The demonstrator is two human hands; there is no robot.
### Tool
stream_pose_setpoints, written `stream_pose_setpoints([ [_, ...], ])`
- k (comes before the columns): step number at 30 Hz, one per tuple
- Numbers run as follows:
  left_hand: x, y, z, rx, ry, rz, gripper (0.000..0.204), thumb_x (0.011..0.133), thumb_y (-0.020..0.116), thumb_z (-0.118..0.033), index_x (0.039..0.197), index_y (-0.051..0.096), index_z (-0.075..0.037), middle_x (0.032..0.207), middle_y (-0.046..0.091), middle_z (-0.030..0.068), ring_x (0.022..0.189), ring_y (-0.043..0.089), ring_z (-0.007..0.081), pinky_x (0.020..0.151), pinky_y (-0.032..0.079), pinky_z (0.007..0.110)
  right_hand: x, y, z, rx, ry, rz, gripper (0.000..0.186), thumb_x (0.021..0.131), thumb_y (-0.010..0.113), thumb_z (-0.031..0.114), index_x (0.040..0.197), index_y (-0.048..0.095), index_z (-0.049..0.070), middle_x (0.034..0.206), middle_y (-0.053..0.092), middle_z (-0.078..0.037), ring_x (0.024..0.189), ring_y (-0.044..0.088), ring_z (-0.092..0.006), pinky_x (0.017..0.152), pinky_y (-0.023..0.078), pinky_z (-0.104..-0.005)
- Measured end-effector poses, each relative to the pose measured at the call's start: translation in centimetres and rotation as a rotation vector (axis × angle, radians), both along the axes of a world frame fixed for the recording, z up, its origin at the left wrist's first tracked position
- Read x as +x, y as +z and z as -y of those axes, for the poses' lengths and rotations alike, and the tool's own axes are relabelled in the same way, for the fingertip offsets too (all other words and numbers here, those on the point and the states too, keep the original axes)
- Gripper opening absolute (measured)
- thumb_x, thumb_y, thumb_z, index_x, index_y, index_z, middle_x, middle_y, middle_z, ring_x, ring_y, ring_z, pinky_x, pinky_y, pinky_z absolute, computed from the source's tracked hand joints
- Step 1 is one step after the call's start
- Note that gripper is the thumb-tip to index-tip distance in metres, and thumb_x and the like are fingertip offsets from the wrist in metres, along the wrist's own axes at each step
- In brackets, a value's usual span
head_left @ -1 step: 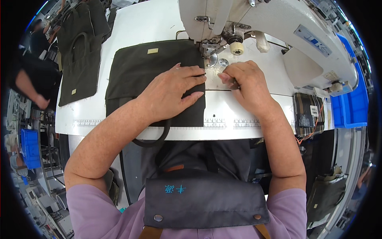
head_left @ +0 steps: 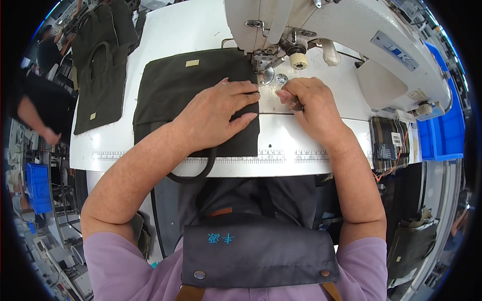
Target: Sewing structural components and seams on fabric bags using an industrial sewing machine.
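Shift: dark olive-green flat fabric piece (head_left: 175, 85) has slid slightly away from the near edge of the smooth white tabletop (head_left: 173, 27); both hands keep nearly the same places.
Fabric piece: lies flat left of the tabletop's middle, its far right corner just beside the needle area of the large white sewing machine (head_left: 341, 30); its near edge overlaps the black printed ruler scale (head_left: 271, 156).
Label: small pale-yellow rectangular tag (head_left: 192, 63) sits near the fabric piece's far edge.
Strap: dark curved fabric strap (head_left: 209, 168) loops past the tabletop's near edge.
Bare left hand (head_left: 212, 114): rests palm-down on the fabric piece, thumb spread wide from the fingers, fingertips at its right edge.
Bare right hand (head_left: 314, 103): right of the fabric piece, fingers curled narrow; cannot tell whether they grip something.
Left edge: dark olive-green handled fabric pieces (head_left: 110, 88) lie along it.
Near right corner: folded brown-and-black plaid cloth (head_left: 389, 135).
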State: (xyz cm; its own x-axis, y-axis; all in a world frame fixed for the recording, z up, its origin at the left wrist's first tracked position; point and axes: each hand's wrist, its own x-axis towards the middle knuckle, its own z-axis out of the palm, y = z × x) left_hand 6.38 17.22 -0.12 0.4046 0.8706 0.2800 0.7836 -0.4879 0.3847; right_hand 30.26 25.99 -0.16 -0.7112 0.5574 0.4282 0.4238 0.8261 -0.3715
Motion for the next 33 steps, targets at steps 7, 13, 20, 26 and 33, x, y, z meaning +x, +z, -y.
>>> stream_pose_setpoints([
  [7, -0.5, 0.1, -2.9, 0.030, -0.005, -0.006, 0.035, 0.094, 0.070, -0.019, 0.125, 0.070, -0.003, 0.130, 0.065, 0.0122, 0.116, 0.065, 0.0315, 0.102, 0.053, 0.041, 0.1, -0.3, -0.2, -0.073, -0.065, -0.018, 0.026, 0.077, 0.067, -0.006, 0.101, 0.066, 0.005, 0.089, 0.071, -0.011, 0.081, 0.071, -0.0314, 0.072, 0.055, -0.0433],
  [13, -0.4, 0.9, -3.5, -0.052, 0.078, -0.061, 0.035, 0.093, 0.072, -0.020, 0.124, 0.071, -0.004, 0.129, 0.065, 0.0102, 0.115, 0.065, 0.0297, 0.100, 0.054, 0.041, 0.3, -0.5, -0.4, -0.033, -0.083, 0.009, 0.028, 0.077, 0.069, -0.003, 0.103, 0.068, 0.007, 0.091, 0.072, -0.010, 0.081, 0.071, -0.0312, 0.073, 0.055, -0.0434],
  [20, -0.7, 0.7, -1.5, 0.203, 0.065, -0.200, 0.026, 0.091, 0.070, -0.017, 0.114, 0.075, -0.007, 0.118, 0.071, 0.0062, 0.111, 0.068, 0.0250, 0.109, 0.050, 0.046, -0.1, 0.3, 0.6, -0.028, 0.044, 0.002, 0.029, 0.080, 0.073, 0.008, 0.109, 0.072, 0.012, 0.086, 0.069, -0.008, 0.079, 0.070, -0.0303, 0.070, 0.055, -0.0433],
  [26, 0.6, 1.3, -2.4, 0.277, 0.016, -0.355, 0.021, 0.084, 0.071, -0.010, 0.104, 0.077, -0.004, 0.108, 0.074, 0.0058, 0.104, 0.070, 0.0231, 0.105, 0.053, 0.044, -0.2, -0.3, 0.5, 0.096, 0.125, 0.144, 0.031, 0.076, 0.078, 0.016, 0.108, 0.078, 0.016, 0.079, 0.064, -0.004, 0.071, 0.067, -0.0266, 0.062, 0.053, -0.0398],
  [33, 0.8, 1.5, -2.5, 0.271, -0.052, -0.476, 0.020, 0.079, 0.070, -0.008, 0.097, 0.076, -0.003, 0.098, 0.074, 0.0073, 0.093, 0.072, 0.0255, 0.095, 0.057, 0.041, -0.3, -0.2, 0.7, 0.170, 0.097, 0.166, 0.031, 0.075, 0.079, 0.018, 0.106, 0.079, 0.018, 0.077, 0.064, -0.002, 0.069, 0.067, -0.0259, 0.060, 0.052, -0.0403],
])
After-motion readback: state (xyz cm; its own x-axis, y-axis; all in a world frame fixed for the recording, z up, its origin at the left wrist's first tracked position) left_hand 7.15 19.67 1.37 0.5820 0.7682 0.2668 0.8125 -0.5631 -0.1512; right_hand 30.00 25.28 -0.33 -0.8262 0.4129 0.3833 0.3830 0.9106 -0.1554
